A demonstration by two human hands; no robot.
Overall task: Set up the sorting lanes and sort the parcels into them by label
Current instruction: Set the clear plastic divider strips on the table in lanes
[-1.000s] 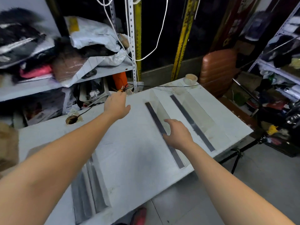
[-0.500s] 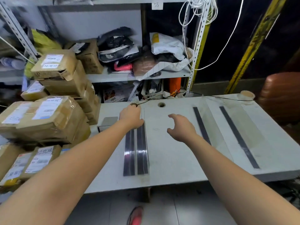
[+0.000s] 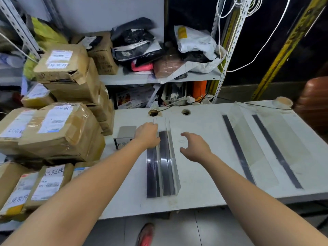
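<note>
On the white table [image 3: 204, 196], in the head view, a pair of clear dividers [image 3: 164, 162] with dark strips stands nested together, running from six toward twelve o'clock. The left hand [image 3: 147, 135] is against their far end at the nine o'clock side. Its fingers bend down by the clear wall, but I cannot tell whether they really grip it. The right hand [image 3: 194, 148] hangs just at three o'clock of the pair, not touching, with fingers spread wide and a little curved, holding nothing.

Two other dividers [image 3: 237, 150] lie flat further toward three o'clock, well apart from the pair, so I judge the lanes are half made and the next divider must be taken off the pair. It is better to take one piece with both hands, one at each long side, and to lift it straight before sliding. The clear wall is thin and looks slippery.

For room, the bare surface between the pair and the laid dividers is the free place. At nine o'clock a small label stand [image 3: 124, 137] is just beside the left hand, and behind it the stacked parcels [image 3: 53, 132] come to the table edge. At twelve o'clock are two cable holes [image 3: 185, 112]. A tape roll [image 3: 283, 102] sits at the far two o'clock corner.
</note>
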